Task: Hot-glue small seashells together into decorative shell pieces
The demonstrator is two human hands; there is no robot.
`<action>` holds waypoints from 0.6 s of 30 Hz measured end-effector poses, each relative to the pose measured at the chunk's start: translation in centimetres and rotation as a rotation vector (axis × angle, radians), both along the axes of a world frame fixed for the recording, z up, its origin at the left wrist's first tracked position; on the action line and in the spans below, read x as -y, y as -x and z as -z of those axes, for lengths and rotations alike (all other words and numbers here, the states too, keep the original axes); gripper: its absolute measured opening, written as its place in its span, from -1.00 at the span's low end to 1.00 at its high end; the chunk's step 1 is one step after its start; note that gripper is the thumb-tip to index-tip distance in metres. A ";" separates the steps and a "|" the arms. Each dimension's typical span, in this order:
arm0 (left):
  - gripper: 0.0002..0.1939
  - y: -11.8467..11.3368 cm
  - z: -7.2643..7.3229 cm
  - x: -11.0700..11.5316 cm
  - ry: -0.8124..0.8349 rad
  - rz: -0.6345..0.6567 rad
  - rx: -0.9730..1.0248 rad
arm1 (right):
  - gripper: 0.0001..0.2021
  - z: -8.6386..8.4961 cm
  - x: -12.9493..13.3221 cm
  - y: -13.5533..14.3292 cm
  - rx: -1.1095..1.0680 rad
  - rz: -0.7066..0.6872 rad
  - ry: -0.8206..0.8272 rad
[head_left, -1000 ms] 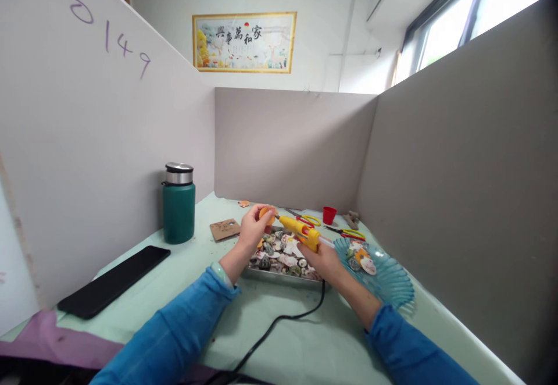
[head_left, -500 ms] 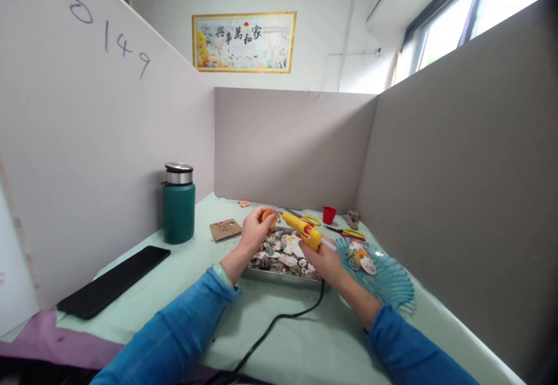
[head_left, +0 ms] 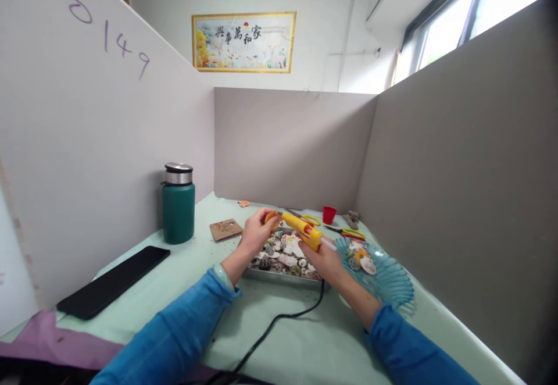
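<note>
Between the fingers of my left hand (head_left: 256,232) is a small orange piece (head_left: 271,219), rounded where it shows; my fingers cover part of it and its kind is not clear. My right hand (head_left: 323,260) is wrapped round a yellow glue gun (head_left: 303,229), with a clear glue stick (head_left: 328,243) sticking out of its back end. The gun's nozzle points left and meets the edge of the orange piece, or nearly so. Below both hands lies a metal tray (head_left: 283,281) full of seashells (head_left: 285,251). A black cord (head_left: 279,317) runs from under my right hand toward me.
At right is a blue glass shell-shaped plate (head_left: 392,280) with several shells. Behind are yellow-handled scissors (head_left: 311,220), red-and-yellow-handled scissors (head_left: 353,234) and a red cup (head_left: 329,215). A brown card (head_left: 225,230), green bottle (head_left: 178,207) and black phone (head_left: 115,280) lie left. Grey panels (head_left: 296,146) surround the table.
My left hand has shifted slightly, and the orange piece has turned a little and come closer to the nozzle. My right hand with the glue gun has stayed almost still.
</note>
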State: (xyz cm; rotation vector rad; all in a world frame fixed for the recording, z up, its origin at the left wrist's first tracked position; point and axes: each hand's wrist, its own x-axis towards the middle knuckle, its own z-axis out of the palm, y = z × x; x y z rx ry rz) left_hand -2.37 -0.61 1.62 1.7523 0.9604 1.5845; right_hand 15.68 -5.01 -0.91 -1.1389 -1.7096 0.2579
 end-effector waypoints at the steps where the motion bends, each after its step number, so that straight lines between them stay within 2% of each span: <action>1: -0.69 0.0 0.0 0.0 -0.001 -0.001 -0.006 | -0.74 0.0 0.0 0.0 0.001 0.002 -0.003; 18: -0.71 -0.1 0.0 0.0 0.006 0.000 0.018 | -0.76 0.0 0.0 0.0 0.013 0.003 0.019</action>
